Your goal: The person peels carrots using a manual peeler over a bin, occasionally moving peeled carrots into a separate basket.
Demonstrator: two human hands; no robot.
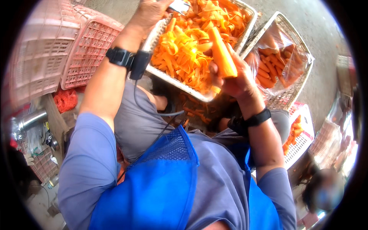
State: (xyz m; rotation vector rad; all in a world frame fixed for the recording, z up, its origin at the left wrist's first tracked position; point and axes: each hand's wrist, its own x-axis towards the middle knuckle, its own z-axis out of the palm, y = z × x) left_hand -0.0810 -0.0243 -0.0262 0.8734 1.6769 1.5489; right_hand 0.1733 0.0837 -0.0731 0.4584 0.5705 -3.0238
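Note:
A smooth, peeled carrot (222, 55) is in my right hand (239, 76), its thick end toward me and its thin end angled away over the peelings. My fingers and thumb are wrapped round its sides. At the upper edge of the view, my left hand (151, 13) is closed on a peeler (179, 6), which shows only as a whitish metal piece; the rest is cut off or hidden by the fingers. Below both hands stands a white crate (180, 85) heaped with orange carrot peelings (178, 48). The two hands are well apart.
To the right, another crate (303, 78) lined with clear plastic holds whole carrots (270, 67). Nearer me is a white and red basket (301, 147) with orange pieces. Pink crates (92, 53) stand at the left. Peelings lie on the floor between my legs.

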